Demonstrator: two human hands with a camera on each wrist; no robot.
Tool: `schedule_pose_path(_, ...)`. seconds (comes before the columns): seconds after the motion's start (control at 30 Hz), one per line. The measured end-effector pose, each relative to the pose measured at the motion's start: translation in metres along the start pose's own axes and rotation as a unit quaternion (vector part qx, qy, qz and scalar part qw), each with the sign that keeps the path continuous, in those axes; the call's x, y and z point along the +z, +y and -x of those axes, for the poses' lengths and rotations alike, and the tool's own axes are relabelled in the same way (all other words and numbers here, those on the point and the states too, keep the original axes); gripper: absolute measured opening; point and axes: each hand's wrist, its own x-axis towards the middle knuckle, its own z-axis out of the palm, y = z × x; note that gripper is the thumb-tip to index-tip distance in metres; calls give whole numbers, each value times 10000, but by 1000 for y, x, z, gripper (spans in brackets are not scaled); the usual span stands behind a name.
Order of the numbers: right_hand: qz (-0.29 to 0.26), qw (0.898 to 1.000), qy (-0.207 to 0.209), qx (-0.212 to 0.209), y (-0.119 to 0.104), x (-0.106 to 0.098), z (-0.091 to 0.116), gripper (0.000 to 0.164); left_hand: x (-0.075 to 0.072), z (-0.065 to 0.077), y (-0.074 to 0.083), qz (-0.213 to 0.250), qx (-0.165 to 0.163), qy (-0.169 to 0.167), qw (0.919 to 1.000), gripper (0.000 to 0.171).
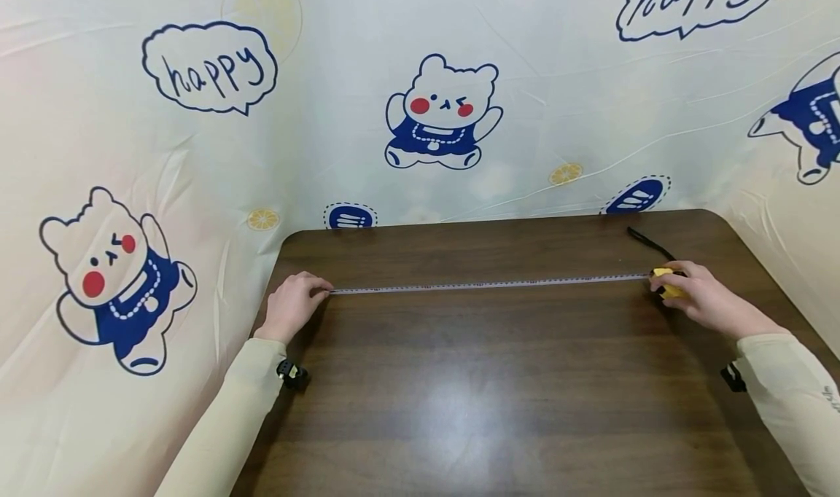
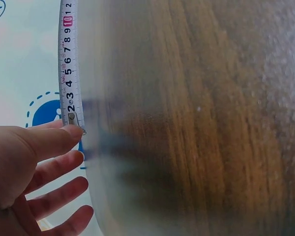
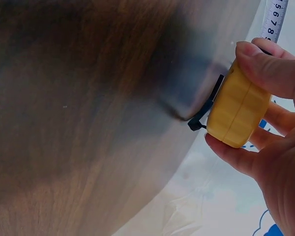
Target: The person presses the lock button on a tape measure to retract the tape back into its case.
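A yellow tape measure (image 1: 668,284) has its pale blade (image 1: 485,286) drawn out straight, spanning sideways over the dark wooden table between the two hands. My left hand (image 1: 295,304) pinches the blade's metal end hook (image 2: 72,119) between thumb and forefinger, with the other fingers spread apart below. At the right, my right hand (image 1: 704,297) grips the yellow case (image 3: 240,105), thumb on one side and fingers around the other. Printed numbers show along the blade in both wrist views. From the case a black wrist strap (image 1: 650,243) trails toward the back of the table.
The brown wooden table (image 1: 459,380) has rounded back corners and a glare spot near its middle. Pale cloth (image 1: 341,118) printed with bears and the word happy hangs behind it and at both sides. Small black cameras (image 1: 292,374) sit on both wrists.
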Motion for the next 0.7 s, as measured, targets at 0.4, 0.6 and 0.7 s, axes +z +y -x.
schedule_pose_path(0.4, -75, 9996, -215, 186, -1, -1, 2, 35, 1, 0, 0, -2, 102, -46, 9999, 12)
schedule_pose_path(0.6, -42, 9998, 99, -172, 4, 4, 4, 41, 3, 0, -1, -23, 84, -37, 10000, 13)
schedule_pose_path(0.7, -1, 9989, 301, -356, 7, 7, 5, 46, 4, 0, -2, -20, 69, -8, 10000, 13)
